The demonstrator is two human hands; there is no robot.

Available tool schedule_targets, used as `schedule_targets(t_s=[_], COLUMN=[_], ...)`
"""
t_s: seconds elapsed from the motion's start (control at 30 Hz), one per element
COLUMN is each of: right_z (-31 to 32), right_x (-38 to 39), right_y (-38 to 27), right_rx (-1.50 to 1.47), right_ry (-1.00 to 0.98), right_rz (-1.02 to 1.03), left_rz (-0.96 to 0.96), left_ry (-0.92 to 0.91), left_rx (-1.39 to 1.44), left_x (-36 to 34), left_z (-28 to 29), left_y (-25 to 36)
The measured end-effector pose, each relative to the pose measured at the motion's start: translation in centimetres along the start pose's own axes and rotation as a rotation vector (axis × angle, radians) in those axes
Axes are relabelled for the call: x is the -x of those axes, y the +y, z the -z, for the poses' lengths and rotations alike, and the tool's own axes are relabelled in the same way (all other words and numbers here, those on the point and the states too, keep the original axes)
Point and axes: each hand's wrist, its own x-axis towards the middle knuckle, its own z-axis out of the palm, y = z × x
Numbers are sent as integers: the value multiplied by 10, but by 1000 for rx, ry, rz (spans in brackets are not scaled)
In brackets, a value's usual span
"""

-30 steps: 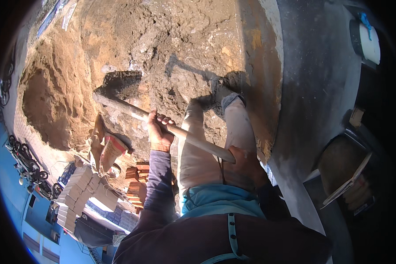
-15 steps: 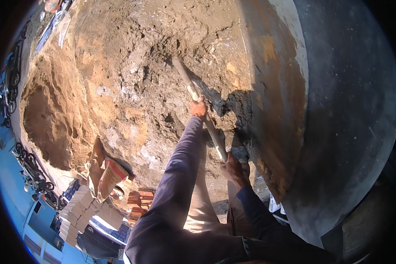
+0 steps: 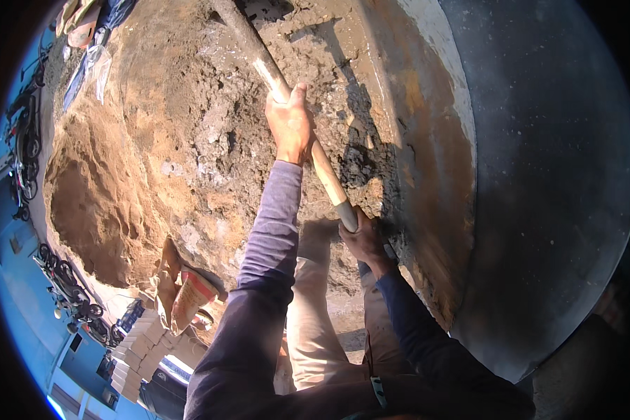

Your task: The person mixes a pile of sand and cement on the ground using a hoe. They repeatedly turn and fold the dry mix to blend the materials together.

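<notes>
My left hand [image 3: 290, 122] is closed round the long wooden handle [image 3: 325, 168] of a tool, near the middle of the picture. Lower down, my right hand [image 3: 362, 239] grips the same handle near its end. The handle slants up to the top edge, where a dark shape may be the tool's head; I cannot make it out. Beneath lies rough, wet grey-brown mortar [image 3: 227, 84], with the tool's shadow across it. My legs [image 3: 308, 315] stand below my hands.
A hollowed sand pile [image 3: 98, 210] is at left, with a torn sack [image 3: 192, 301], pale blocks [image 3: 136, 350] and motorbikes [image 3: 66, 280] beyond. Plastic sheets [image 3: 91, 73] lie upper left. A muddy edge [image 3: 434, 196] borders a dark smooth surface [image 3: 546, 175] at right.
The handle has swung from crosswise to steeply slanted and moved up toward the top edge. My left hand has risen with it, arm extended; my right hand has moved up too.
</notes>
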Motion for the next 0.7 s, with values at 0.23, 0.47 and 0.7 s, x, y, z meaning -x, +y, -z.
schedule_targets(t_s=[0.23,0.47,0.7], right_z=[-33,-31,31], right_x=[108,276,-89], right_y=[84,83,8], right_rx=[187,-6,-40], right_ry=[-156,18,49], right_rz=[-439,-229,-33], left_rz=[504,701,-244], left_ry=[-63,34,-37], left_rx=[-115,-59,-54], left_x=[64,202,-64], left_z=[52,42,-75], left_y=[-284,-88,-3])
